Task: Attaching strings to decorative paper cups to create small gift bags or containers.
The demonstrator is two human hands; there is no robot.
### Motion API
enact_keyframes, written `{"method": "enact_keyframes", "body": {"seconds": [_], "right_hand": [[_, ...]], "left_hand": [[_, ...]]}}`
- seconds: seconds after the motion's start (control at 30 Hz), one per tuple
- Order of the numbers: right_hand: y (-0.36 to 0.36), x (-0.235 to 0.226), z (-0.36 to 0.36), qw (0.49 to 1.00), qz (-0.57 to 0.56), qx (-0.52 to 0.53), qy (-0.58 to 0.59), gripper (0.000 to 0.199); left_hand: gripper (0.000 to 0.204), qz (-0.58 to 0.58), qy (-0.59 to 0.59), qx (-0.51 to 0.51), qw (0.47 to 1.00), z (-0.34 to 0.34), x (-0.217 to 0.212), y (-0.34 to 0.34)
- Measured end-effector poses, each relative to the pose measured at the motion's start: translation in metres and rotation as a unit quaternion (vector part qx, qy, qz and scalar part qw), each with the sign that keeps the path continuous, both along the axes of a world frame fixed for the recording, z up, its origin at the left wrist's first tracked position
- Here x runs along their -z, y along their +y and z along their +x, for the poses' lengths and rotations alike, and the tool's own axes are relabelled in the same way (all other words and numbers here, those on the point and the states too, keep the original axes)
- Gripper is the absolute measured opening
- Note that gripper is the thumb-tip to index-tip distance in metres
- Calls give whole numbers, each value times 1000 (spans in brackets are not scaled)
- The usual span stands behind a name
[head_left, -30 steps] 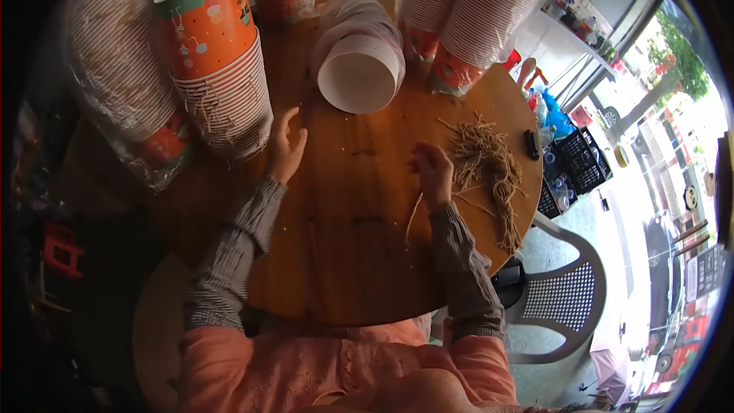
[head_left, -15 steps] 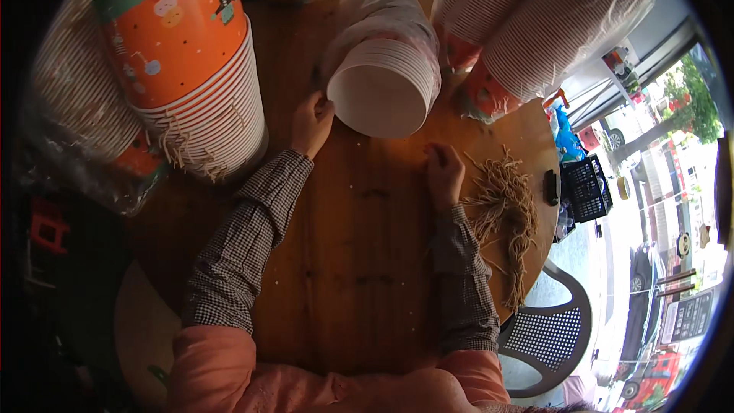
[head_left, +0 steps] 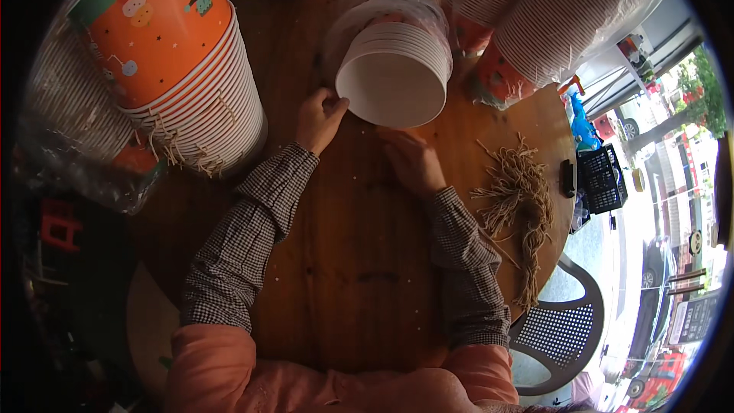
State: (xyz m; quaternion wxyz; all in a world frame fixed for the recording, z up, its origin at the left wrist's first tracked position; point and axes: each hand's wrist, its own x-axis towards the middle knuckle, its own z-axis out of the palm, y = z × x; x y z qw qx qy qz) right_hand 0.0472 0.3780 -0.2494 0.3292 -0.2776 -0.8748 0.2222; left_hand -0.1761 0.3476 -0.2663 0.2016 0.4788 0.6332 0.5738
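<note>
While the left hand [head_left: 319, 118] pinches the rim of the white paper-bowl stack [head_left: 394, 76], the right hand [head_left: 413, 160] rests open, palm down, on the desk [head_left: 344, 260].

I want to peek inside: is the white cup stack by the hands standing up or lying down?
Lying down: the white cup stack rests sideways on the table, its empty mouth showing.

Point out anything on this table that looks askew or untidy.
The stack of white paper buckets lies on its side, mouth toward the left hand. Small pale flecks dot the round wooden table; the twine pile sprawls loosely.
</note>
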Motion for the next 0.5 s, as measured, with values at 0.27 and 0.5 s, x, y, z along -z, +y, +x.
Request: {"method": "enact_keyframes", "body": {"seconds": [0.27,0.5], "right_hand": [[-35,4,-27,965,211,-8,-157,54],[-38,-10,27,867,-466,-84,157,53]], "left_hand": [[28,12,21,8,1000,1,4,0],[27,15,25,15,999,-14,17,6]]}}
